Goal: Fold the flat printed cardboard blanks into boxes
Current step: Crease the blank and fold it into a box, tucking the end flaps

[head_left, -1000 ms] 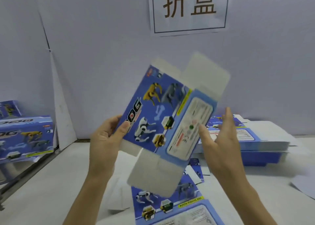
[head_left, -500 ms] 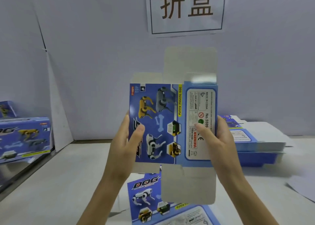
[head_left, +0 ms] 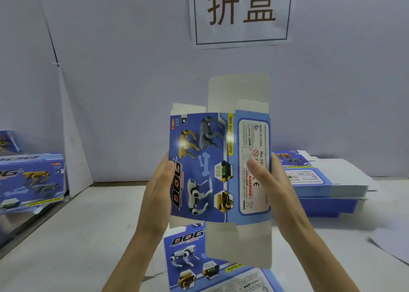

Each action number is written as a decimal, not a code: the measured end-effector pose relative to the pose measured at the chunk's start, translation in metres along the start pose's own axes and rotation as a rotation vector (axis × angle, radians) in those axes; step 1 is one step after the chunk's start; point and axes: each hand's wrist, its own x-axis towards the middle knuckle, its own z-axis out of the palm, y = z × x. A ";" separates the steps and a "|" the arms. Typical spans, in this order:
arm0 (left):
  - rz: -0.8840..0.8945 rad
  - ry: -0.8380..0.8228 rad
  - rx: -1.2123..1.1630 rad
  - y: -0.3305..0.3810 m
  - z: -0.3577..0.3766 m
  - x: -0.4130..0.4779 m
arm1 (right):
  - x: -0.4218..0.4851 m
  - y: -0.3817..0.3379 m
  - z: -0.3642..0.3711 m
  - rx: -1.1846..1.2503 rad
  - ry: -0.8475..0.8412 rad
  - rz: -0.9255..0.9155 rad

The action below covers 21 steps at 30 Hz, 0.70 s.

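Our left hand [head_left: 157, 192] and right hand [head_left: 275, 189] gripped the blue cardboard blank [head_left: 200, 152] upright between them by its side edges, plain flaps unfolded.

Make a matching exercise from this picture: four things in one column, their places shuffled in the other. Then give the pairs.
Things
1. held blank
2. stack of flat blanks
3. folded box
4. paper sign

Places
A. on the wall, top of the view
B. far left
C. lying on the table, to the right
D. upright, pinched between the left hand and the right hand

Pairs: 1-D, 2-C, 3-B, 4-A
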 end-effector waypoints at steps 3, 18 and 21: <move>0.042 -0.112 0.091 -0.001 0.018 -0.008 | -0.006 0.002 0.011 -0.032 -0.168 0.047; 0.006 0.118 0.211 0.006 -0.020 0.002 | -0.005 0.004 0.000 -0.029 -0.021 0.084; -0.071 0.045 0.129 0.005 -0.011 0.000 | -0.002 0.001 -0.010 -0.041 0.029 0.018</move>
